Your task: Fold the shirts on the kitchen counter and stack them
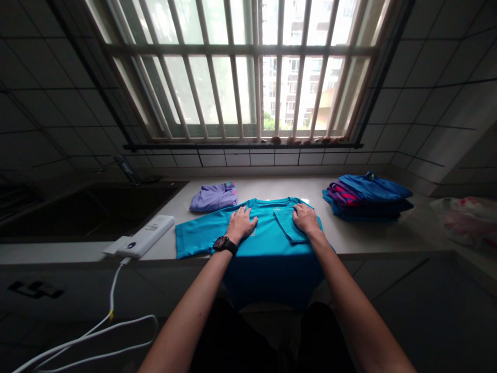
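Observation:
A turquoise T-shirt [267, 243] lies spread on the counter, collar away from me, its lower part hanging over the front edge. Its left sleeve stretches out flat, while the right sleeve is folded inward over the chest. My left hand [241, 224] rests flat on the shirt below the collar, fingers apart, a black watch on the wrist. On the folded right sleeve lies my right hand [306, 217], palm down with fingers extended. Beyond the left sleeve sits a folded lilac garment [214, 197].
A pile of folded clothes [367, 197] stands on the right of the counter [272, 182]. To the left are a white power bank [151, 235] with a cable [112, 290], a dark sink [97, 207] and a faucet [126, 170]. A plastic bag [468, 220] lies far right.

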`<action>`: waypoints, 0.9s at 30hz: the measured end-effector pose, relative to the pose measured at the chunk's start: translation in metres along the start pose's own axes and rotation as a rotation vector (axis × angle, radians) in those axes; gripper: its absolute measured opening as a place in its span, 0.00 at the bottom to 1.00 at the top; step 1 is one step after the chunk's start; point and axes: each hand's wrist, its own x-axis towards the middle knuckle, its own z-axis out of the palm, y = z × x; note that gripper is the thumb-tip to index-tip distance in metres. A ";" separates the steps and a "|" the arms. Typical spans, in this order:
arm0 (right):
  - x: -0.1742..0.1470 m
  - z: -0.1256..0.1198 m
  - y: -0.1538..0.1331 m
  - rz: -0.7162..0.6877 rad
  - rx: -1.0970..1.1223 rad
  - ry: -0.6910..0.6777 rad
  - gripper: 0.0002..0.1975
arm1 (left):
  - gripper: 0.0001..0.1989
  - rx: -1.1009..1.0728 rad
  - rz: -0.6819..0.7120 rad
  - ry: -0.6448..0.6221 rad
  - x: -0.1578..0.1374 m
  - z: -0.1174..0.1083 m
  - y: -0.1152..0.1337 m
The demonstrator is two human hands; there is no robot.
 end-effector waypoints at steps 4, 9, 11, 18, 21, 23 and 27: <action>0.000 0.000 0.000 -0.001 0.004 -0.005 0.21 | 0.29 0.000 0.002 0.007 0.000 0.001 -0.001; 0.000 0.001 0.000 0.003 0.002 -0.005 0.22 | 0.29 -0.005 0.003 0.009 0.001 0.002 0.000; 0.000 0.001 0.000 0.003 0.002 -0.001 0.21 | 0.29 -0.003 0.001 0.007 0.001 0.001 0.000; -0.001 0.000 0.000 0.007 -0.009 0.006 0.21 | 0.29 0.000 -0.005 -0.011 -0.001 0.000 -0.001; -0.001 0.000 0.000 0.003 -0.009 0.003 0.22 | 0.28 -0.012 -0.006 -0.013 -0.002 -0.001 0.004; -0.001 -0.001 -0.001 0.005 -0.005 -0.001 0.22 | 0.27 -0.049 -0.001 0.032 -0.002 -0.007 0.008; 0.000 -0.002 -0.001 0.014 0.010 -0.010 0.21 | 0.23 -0.090 -0.130 0.311 -0.004 -0.035 -0.019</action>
